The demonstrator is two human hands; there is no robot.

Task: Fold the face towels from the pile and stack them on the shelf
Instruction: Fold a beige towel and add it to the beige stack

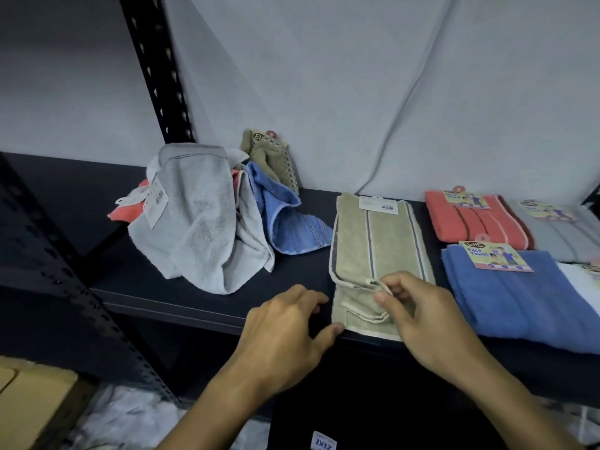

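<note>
A slotted black upright (156,69) rises at the far left of a dark shelf (156,280) set against a pale wall, with a cardboard box (29,394) on the level below. Next along sits the pile of unfolded face towels (207,216): a rumpled grey towel (194,222) with a paper tag lies over a coral one, a loose blue towel (285,222) spills to its right, and an olive towel (269,157) leans against the wall behind.

At the front edge, the person's left hand (285,329) rests with fingers loosely curled, its thumb tip touching the near left corner of a beige striped towel (373,248), though no grasp is evident. That towel lies lengthwise on the shelf, its near end doubled back. The right hand (422,313) pinches the folded edge of the beige towel between thumb and fingers.

Further right lie the folded towels: a coral folded towel (470,222) at the back, a grey folded towel (565,235) beside it, and a blue folded towel (519,297) in front, each bearing a printed label. A white towel (584,284) shows at the frame's right edge.
</note>
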